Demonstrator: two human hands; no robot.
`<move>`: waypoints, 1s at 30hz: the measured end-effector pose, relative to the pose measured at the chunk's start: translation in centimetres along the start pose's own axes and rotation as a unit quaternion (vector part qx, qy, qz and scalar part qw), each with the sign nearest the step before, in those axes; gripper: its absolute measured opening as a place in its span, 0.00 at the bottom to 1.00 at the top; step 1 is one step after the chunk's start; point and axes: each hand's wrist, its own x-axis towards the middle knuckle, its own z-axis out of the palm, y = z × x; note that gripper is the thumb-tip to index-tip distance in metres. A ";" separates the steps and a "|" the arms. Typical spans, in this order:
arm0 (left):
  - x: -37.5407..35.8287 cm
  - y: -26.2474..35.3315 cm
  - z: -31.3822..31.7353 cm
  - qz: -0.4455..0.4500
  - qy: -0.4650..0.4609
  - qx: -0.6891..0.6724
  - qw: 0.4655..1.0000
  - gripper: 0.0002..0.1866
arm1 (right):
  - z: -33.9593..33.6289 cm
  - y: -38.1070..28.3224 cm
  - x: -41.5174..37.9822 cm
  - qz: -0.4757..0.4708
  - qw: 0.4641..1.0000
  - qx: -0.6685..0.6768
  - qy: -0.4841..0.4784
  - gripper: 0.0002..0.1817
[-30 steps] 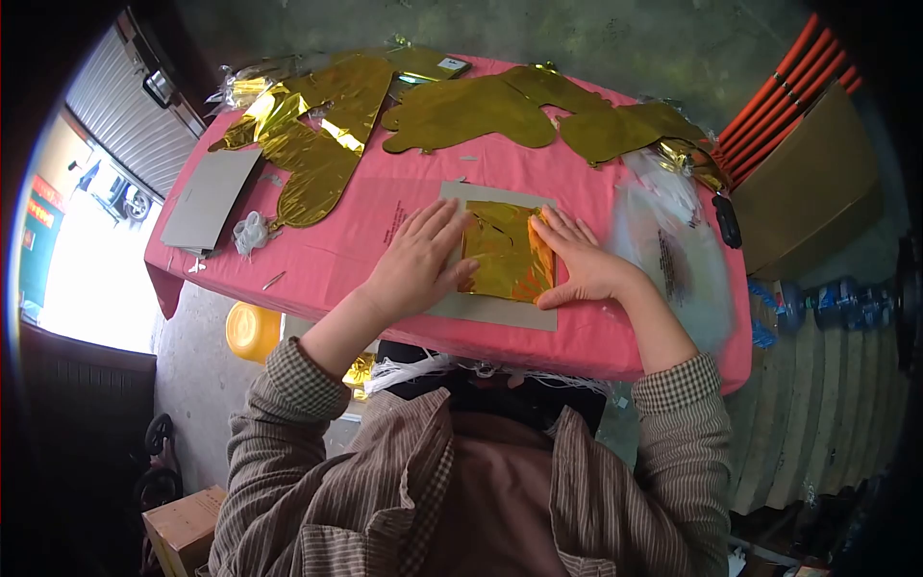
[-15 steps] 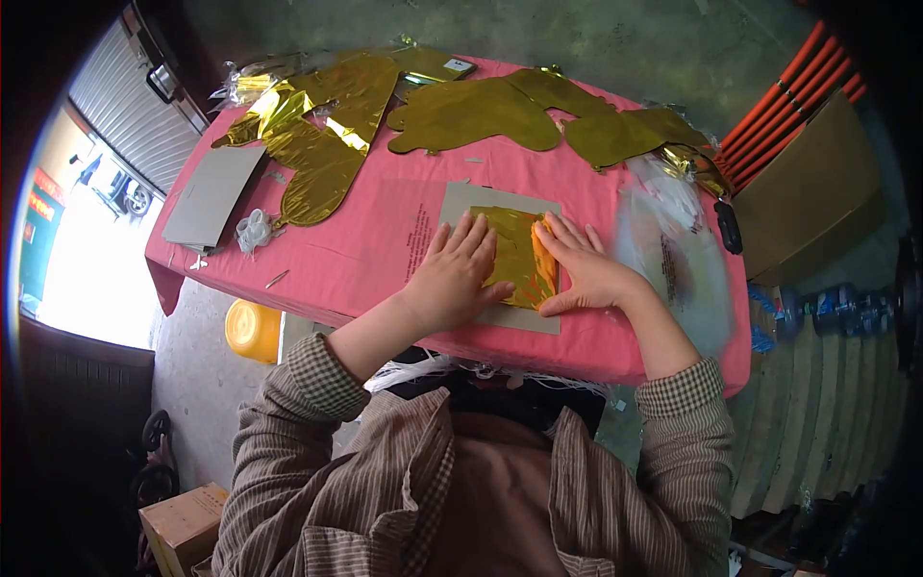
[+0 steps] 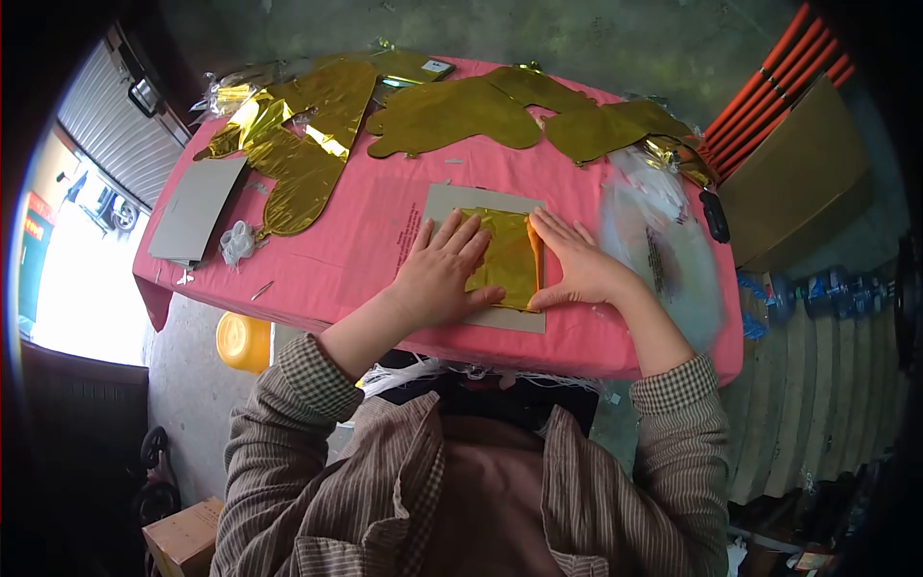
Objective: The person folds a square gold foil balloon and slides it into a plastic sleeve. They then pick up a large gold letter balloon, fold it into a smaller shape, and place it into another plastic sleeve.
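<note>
A folded gold foil balloon lies flat on a grey cardboard sheet, close to the near side of the table. My left hand rests palm down on the foil's left part, fingers spread. Along the foil's right edge lies my right hand, its fingers stretched out and thumb apart, touching the edge. That edge is straight and glows orange. Part of the foil is covered by my left hand.
On the pink-covered table, flat gold foil balloons spread across the back. Grey cards lie at left, beside a white ribbon bundle. Clear plastic bags and a black-handled tool lie at right.
The foil's crumpled right edge has become flatter and straighter under my right hand. My left hand stays on the foil. The whole view has shifted slightly.
</note>
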 end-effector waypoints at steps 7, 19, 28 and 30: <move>0.0 -0.2 -0.1 0.003 -0.002 -0.013 1.000 0.40 | 0.0 0.2 0.3 0.008 0.999 -0.044 -0.015 0.68; 0.0 -0.3 -0.3 0.042 -0.015 -0.010 0.999 0.43 | 0.8 -0.4 0.1 -0.004 0.999 -0.043 -0.001 0.68; -2.5 -0.4 -1.4 0.090 -0.022 -0.030 0.995 0.40 | 3.3 -4.9 -1.6 0.012 0.996 -0.063 0.056 0.68; -2.8 -0.4 -1.8 0.084 0.011 -0.099 0.992 0.34 | 3.8 -4.8 -1.7 0.007 0.996 -0.056 0.069 0.69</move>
